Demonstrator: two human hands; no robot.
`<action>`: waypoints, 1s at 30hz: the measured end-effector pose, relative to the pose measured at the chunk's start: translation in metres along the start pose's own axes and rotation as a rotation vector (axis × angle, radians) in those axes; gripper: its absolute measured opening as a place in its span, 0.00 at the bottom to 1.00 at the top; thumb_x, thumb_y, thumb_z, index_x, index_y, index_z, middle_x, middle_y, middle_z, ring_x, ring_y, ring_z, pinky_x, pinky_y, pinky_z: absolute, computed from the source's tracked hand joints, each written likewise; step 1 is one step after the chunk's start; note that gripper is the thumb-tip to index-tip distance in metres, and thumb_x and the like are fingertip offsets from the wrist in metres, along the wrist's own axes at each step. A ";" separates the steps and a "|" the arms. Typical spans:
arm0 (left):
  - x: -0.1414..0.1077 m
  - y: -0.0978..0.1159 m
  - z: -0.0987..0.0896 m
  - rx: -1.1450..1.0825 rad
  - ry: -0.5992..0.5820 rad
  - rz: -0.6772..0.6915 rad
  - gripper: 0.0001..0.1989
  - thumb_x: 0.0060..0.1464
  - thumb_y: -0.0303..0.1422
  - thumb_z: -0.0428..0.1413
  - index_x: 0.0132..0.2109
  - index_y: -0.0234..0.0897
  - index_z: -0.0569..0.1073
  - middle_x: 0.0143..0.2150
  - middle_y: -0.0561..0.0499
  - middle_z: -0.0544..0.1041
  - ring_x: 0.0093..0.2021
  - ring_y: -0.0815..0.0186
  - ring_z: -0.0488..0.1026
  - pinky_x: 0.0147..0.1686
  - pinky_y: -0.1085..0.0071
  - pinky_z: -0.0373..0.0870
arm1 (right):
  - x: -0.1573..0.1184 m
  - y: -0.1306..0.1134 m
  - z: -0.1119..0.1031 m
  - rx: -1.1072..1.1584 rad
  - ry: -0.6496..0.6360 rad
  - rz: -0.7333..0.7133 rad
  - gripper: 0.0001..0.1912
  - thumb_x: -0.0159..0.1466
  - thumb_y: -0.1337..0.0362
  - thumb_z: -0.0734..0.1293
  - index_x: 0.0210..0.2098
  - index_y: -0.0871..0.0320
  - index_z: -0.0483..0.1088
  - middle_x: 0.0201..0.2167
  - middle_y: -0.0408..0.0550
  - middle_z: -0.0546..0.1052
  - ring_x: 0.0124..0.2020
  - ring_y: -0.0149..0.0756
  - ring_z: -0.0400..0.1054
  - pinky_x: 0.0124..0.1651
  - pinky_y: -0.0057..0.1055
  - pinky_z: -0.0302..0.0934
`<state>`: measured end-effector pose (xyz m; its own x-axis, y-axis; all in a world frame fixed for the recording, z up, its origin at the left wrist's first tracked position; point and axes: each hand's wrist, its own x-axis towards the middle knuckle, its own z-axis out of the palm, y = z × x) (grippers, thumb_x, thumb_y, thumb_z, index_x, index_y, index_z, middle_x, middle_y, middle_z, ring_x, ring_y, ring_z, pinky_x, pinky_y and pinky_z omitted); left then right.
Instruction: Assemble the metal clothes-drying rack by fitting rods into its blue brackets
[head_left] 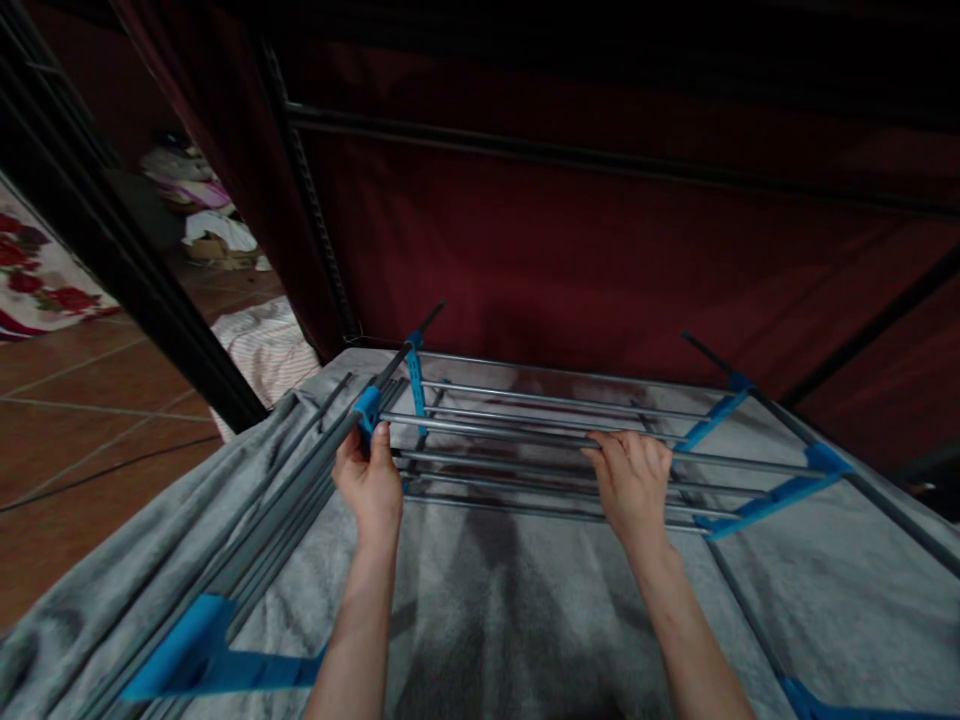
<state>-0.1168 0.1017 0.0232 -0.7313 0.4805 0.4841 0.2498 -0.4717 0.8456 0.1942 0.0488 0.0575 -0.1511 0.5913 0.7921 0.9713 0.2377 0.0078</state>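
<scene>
A rack of grey metal rods (480, 431) and blue plastic brackets lies on a grey blanket (495, 600). My left hand (369, 485) is closed around the blue bracket (367, 405) at the left end of the front rod, thumb against the rod's end. Over the same rod, right of its middle, my right hand (634, 475) curls its fingers, gripping from above. Another blue bracket (825, 462) joins the rod to a long dark pole at the right. Several loose grey tubes (277, 530) lie side by side at the left.
Dark red fabric (540, 240) with a metal bar (480, 140) across it stands behind the rack. A black post (150, 270) rises at the left. Beyond it are a tiled floor (97, 400), a striped cloth (262, 350) and a pile of items. A blue bracket (202, 655) lies at lower left.
</scene>
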 end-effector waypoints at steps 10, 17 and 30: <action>0.000 -0.013 -0.003 0.089 -0.036 0.032 0.19 0.56 0.40 0.58 0.52 0.36 0.75 0.49 0.43 0.79 0.52 0.59 0.75 0.58 0.60 0.66 | 0.026 -0.011 -0.007 -0.007 -0.129 -0.241 0.10 0.70 0.60 0.62 0.36 0.57 0.71 0.30 0.48 0.73 0.33 0.38 0.64 0.39 0.35 0.52; -0.001 -0.011 0.000 0.046 -0.010 0.013 0.20 0.57 0.41 0.58 0.53 0.36 0.75 0.51 0.42 0.78 0.55 0.58 0.73 0.60 0.60 0.64 | 0.031 -0.010 -0.008 0.016 -0.148 -0.308 0.11 0.71 0.60 0.61 0.35 0.57 0.71 0.30 0.47 0.73 0.32 0.37 0.64 0.38 0.33 0.53; -0.001 -0.006 0.000 0.083 -0.003 0.022 0.18 0.57 0.41 0.58 0.51 0.36 0.77 0.49 0.43 0.79 0.53 0.59 0.74 0.59 0.60 0.65 | 0.034 -0.004 -0.007 0.021 -0.211 -0.372 0.14 0.72 0.59 0.59 0.34 0.57 0.70 0.28 0.46 0.72 0.31 0.35 0.65 0.36 0.32 0.51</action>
<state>-0.1176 0.1043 0.0177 -0.7232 0.4730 0.5033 0.3174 -0.4195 0.8504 0.1862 0.0624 0.0885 -0.5266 0.6064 0.5958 0.8400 0.4788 0.2551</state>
